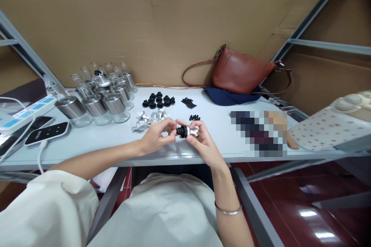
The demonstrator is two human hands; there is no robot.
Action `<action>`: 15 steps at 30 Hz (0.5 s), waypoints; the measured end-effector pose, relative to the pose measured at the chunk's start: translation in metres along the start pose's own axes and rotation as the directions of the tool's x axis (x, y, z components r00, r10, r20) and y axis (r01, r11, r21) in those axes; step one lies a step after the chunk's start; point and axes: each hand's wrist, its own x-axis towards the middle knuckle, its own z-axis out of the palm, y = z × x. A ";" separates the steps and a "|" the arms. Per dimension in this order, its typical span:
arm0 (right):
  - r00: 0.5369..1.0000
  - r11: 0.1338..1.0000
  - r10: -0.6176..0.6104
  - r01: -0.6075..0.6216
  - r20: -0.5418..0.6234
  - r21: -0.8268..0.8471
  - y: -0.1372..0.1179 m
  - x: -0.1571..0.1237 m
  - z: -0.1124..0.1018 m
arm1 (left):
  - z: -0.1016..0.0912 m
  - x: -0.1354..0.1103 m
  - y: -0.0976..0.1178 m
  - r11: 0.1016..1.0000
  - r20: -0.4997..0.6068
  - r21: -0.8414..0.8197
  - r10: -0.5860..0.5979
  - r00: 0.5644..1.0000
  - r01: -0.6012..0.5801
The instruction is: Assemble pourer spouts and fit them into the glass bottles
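My right hand (203,141) pinches a small silver spout piece (191,131) with a black rubber stopper (182,131) on its left end, held just above the white table (95,139) near its front edge. My left hand (158,135) is closed on the stopper end from the left, fingertips meeting the black part. Behind the hands lie a few loose silver spout pieces (146,120), a cluster of black stoppers (158,100) and two small piles of tiny black parts (189,102).
Several glass bottles with metal collars (100,98) stand at the back left. A power strip (29,110) and a black device (48,133) lie at the left edge. A brown handbag (240,71) on blue cloth rests at the back right against cardboard. A dotted cloth (327,127) lies at right.
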 end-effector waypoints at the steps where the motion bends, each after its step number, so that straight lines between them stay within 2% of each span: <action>1: 0.999 1.000 -0.009 0.009 -0.038 -0.004 0.001 0.001 0.000 | 0.000 0.001 0.000 1.000 0.011 -0.030 -0.008 1.000 0.008; 4: 0.980 0.991 -0.093 0.075 -0.174 -0.107 0.004 0.003 -0.001 | -0.001 0.002 0.001 0.998 0.019 -0.069 -0.004 1.000 0.005; 7: 0.964 0.980 -0.116 0.071 -0.241 -0.185 0.007 0.005 -0.004 | 0.000 0.002 0.000 0.994 0.024 -0.110 0.009 1.000 -0.007; 12: 0.969 0.994 -0.006 -0.021 -0.247 -0.108 0.008 0.005 -0.003 | 0.000 0.001 -0.002 0.987 0.047 -0.158 0.022 0.999 -0.014; 15: 0.981 0.999 0.003 -0.011 -0.194 -0.040 0.006 0.004 0.000 | 0.000 0.003 -0.003 0.992 0.041 -0.075 0.104 0.994 -0.101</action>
